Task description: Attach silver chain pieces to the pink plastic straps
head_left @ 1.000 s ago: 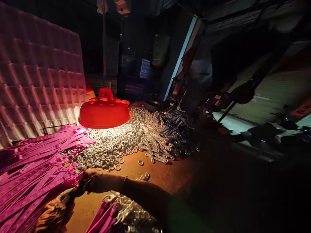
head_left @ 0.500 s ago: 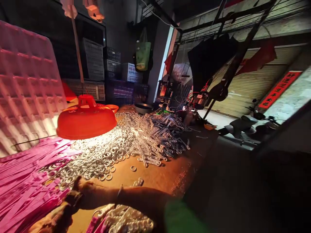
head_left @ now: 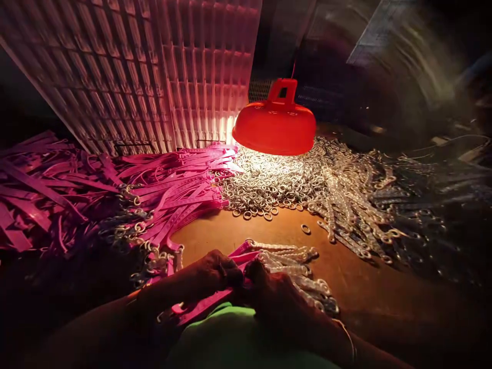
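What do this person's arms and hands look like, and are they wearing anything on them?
Both hands are bare, with no gloves. The left hand and right hand lead into forearms with no sleeves in view. A thin bangle circles the right wrist; the left wrist shows none that I can make out. The light is dim, so finer details such as rings or marks cannot be told.

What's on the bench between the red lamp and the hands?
Head view: under the red lamp a heap of metal rings, then bare wooden bench up to both hands.
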{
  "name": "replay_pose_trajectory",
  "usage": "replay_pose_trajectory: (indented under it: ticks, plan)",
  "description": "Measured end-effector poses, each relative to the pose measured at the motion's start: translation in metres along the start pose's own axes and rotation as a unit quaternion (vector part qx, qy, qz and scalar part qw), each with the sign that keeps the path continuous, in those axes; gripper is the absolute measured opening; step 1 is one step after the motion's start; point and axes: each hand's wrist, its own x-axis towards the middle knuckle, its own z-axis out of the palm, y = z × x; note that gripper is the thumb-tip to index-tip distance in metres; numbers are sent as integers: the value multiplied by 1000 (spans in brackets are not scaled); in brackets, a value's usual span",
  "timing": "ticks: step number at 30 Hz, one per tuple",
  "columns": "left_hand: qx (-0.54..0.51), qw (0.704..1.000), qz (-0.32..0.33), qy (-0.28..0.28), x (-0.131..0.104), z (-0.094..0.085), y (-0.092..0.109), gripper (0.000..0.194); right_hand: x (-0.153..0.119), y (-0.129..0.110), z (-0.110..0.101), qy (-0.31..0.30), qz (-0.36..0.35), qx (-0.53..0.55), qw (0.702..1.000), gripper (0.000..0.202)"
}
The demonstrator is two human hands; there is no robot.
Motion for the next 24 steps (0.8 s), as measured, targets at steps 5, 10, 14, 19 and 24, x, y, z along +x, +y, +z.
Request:
replay_pose_trajectory:
  ticks: [5, 10, 14, 19, 24]
  plan:
    - [-83, 996, 35, 13, -17, 21, -11, 41, -3, -1, 8, -47, 33, 22, 998, 9]
    - [-23, 998, 32, 42, -21, 22, -15, 39, 2, 6, 12, -99, 36, 92, 990, 11]
    - [-95, 995, 1, 30, -11, 22, -20, 44, 8, 5, 10, -131, 15, 81, 988, 7]
    - [-192, 980, -53, 20, 0, 25, -31, 37, 15, -1, 7, -163, 1, 25, 986, 12]
    - [-120, 992, -27, 29, 3, 13, -37, 44, 20, -9, -9, -185, -46, -91, 977, 9]
